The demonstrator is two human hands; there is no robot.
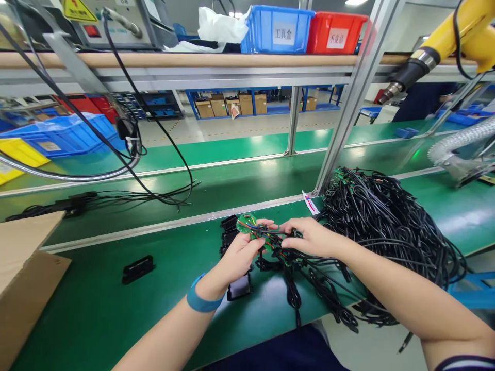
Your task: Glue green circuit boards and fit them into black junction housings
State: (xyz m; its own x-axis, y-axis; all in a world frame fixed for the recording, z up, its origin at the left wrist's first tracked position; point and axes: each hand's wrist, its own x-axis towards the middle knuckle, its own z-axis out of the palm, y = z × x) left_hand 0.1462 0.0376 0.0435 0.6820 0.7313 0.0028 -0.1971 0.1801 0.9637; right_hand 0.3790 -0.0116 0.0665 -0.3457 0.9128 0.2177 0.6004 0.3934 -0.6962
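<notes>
Several green circuit boards [245, 222] with coloured wires and black cables are gathered between my two hands above the green workbench [174, 309]. My left hand [247, 247], a blue band at its wrist, is closed around the boards, thumb on top. From the right, my right hand [303, 236] pinches the black cables near where they meet the boards. Bundled black cables [294, 293] hang from the boards down toward the bench's front edge. Black plastic housings [240, 287] lie in a column partly hidden under my left hand. One separate black housing [138, 269] rests farther left.
A big heap of black cables [390, 221] lies at the right, beside a metal post [348, 103]. At left stands a cardboard box [34, 288]. Overhead, a shelf bears a blue bin [278, 31] and a red bin [336, 33]. A yellow heat gun [436, 46] hangs upper right.
</notes>
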